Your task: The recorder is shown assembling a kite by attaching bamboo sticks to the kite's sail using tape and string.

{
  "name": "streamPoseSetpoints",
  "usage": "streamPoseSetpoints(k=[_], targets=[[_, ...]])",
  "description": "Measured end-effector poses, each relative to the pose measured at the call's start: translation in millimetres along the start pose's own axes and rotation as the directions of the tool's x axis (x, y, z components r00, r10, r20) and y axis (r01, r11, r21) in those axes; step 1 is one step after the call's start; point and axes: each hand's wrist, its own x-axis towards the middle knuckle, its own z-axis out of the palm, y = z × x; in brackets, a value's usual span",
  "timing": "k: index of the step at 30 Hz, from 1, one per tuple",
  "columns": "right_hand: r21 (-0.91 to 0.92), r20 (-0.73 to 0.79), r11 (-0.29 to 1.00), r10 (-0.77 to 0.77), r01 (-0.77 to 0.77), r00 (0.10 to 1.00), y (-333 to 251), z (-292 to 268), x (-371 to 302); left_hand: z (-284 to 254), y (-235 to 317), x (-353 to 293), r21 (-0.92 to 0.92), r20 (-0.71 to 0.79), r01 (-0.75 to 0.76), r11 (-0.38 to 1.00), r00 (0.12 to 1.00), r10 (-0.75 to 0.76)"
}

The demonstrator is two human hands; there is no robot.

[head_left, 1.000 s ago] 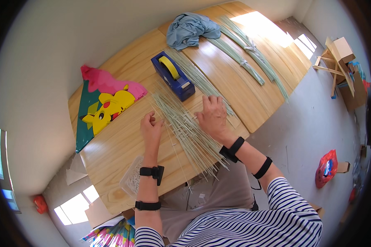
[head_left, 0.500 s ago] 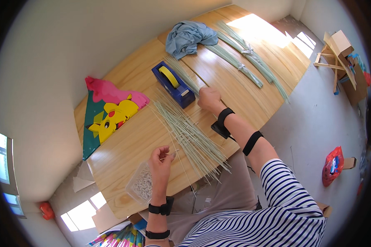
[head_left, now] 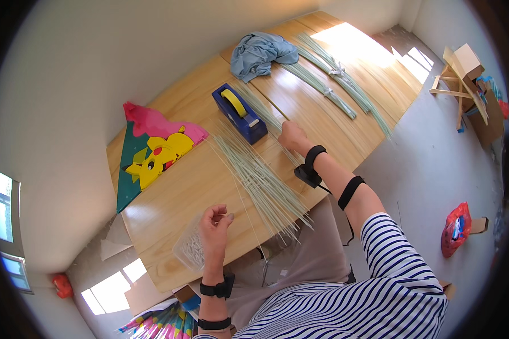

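Note:
My right hand is closed on thin pale-green rods that run along the right side of a blue tape dispenser; its fingertips are hidden. Closer to me, a looser pile of the same rods lies fanned out, its near ends past the table edge. My left hand hovers left of this pile with curled fingers and the thumb near them. Whatever it pinches is too small to make out. Partly behind that hand stands a clear plastic tub of small white pieces.
On the wooden table, a flat printed plastic piece with a yellow cartoon figure lies at the left. A crumpled blue cloth and two tied rod bundles lie at the far side. A red bag sits on the floor.
My right hand has shifted slightly right and nearer along the rods. The left fingers have curled in more, and the small white piece seen at their tips no longer shows.

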Motion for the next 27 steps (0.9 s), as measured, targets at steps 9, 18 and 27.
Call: streamPoseSetpoints(k=[9,18,27], targets=[[-0.028,-0.109,0.999,0.020,-0.024,0.994,-12,22,-8,1,-5,-5,-0.029,0.019,0.033,0.999,0.999,-0.032],[-0.023,-0.040,1.000,0.001,-0.002,0.999,4,3,-9,-2,-6,-10,-0.056,-0.001,0.049,0.997,0.999,-0.049],[0.048,0.213,0.998,0.025,-0.036,0.977,2,-32,-24,-1,2,-14,-0.071,0.030,0.043,0.997,0.999,-0.041]])
